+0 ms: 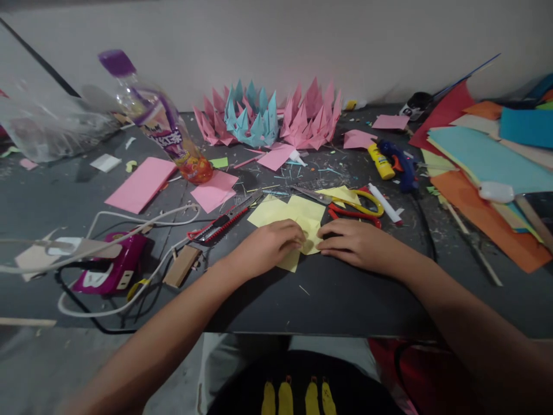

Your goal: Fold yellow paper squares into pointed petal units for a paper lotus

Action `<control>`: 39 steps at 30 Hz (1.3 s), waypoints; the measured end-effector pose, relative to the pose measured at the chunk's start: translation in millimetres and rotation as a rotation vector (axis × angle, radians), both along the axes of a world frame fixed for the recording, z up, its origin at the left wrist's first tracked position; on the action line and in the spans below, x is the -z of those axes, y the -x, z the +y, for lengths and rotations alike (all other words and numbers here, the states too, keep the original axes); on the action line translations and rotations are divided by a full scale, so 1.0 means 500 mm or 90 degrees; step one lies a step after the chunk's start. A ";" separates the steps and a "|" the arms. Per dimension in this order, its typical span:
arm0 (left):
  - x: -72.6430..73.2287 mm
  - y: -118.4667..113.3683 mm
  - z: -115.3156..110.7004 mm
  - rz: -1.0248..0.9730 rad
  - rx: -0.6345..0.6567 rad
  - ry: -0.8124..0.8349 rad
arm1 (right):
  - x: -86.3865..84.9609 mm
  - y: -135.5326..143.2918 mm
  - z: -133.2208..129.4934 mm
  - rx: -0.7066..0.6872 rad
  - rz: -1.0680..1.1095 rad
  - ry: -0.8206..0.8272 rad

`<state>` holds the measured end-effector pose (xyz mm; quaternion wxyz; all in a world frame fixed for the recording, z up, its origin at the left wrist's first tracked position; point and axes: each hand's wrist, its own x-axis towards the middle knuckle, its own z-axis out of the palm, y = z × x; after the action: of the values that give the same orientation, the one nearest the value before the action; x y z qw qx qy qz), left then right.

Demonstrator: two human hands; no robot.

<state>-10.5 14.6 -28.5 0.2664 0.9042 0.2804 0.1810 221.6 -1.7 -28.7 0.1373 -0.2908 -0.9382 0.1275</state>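
Pale yellow paper [307,210] lies in overlapping pieces on the dark table, in front of my chest. On its left side rests my left hand [279,245], with bent fingers pressed together at a yellow piece. My right hand [352,242] is at the right edge of the same piece, its fingers close together and bent toward the left. Both thumbs are mostly hidden. Just beyond my right hand are scissors [360,207] with red and yellow handles. A red box cutter [222,223] lies left of the paper.
Pink and blue folded-paper crowns [253,124] stand at the back. A bottle [166,124] stands back left, near pink paper [140,184]. A magenta power strip [116,268] with cables is at left. Glue gun [404,167], glue stick [381,161] and coloured sheets [488,155] lie right.
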 end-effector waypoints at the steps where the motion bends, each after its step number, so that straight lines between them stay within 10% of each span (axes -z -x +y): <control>1: 0.001 -0.002 -0.003 0.014 -0.010 -0.043 | -0.001 0.001 0.001 0.005 0.006 0.012; 9: -0.022 -0.014 -0.059 0.234 0.072 -0.251 | -0.007 0.014 0.004 0.102 0.087 0.174; 39: -0.029 -0.023 -0.078 0.294 0.076 -0.248 | -0.011 0.046 0.003 0.262 0.129 0.228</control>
<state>1.1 -24.3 -14.3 0.0272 0.9704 0.2397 0.0050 198.8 -0.1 -23.1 0.1995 -0.4802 -0.8039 0.2888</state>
